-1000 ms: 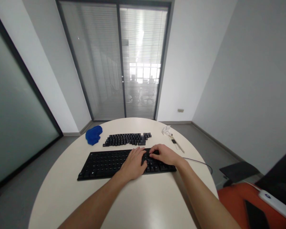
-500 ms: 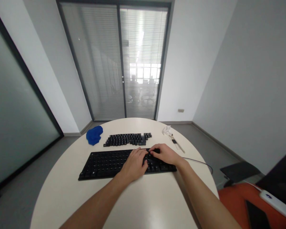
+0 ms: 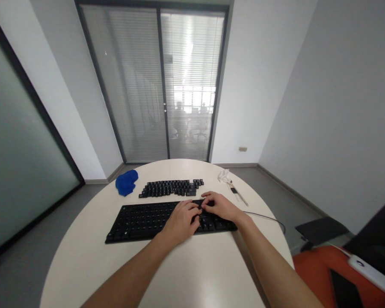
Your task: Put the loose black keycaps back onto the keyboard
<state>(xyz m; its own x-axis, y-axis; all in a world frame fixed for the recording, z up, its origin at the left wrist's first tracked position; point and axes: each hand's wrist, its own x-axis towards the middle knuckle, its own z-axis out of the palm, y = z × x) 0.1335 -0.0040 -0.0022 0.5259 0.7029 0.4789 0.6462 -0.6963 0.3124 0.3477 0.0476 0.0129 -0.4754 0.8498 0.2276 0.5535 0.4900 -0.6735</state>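
A black keyboard (image 3: 141, 220) lies across the table in front of me, many of its key positions bare on the left and middle. My left hand (image 3: 181, 220) rests on its right half, fingers stretched over the keys and thumb apart. Close beside it, my right hand (image 3: 221, 207) is over the right end, thumb and forefinger pinched together. Whatever sits between those fingertips is too small and covered to make out. Behind the keyboard, loose black keycaps (image 3: 167, 188) are laid out in rows.
The round cream table (image 3: 93, 256) carries a blue cloth (image 3: 126, 182) at back left. At back right are a crumpled white tissue (image 3: 223, 175) and a thin brush-like stick (image 3: 239, 193). A cable (image 3: 266, 217) runs off the right edge, near an orange chair (image 3: 311, 273).
My right forefinger and thumb have drawn together above the keys, and the other fingers have lifted slightly. My left fingers have shifted a little. The keyboard stays in place.
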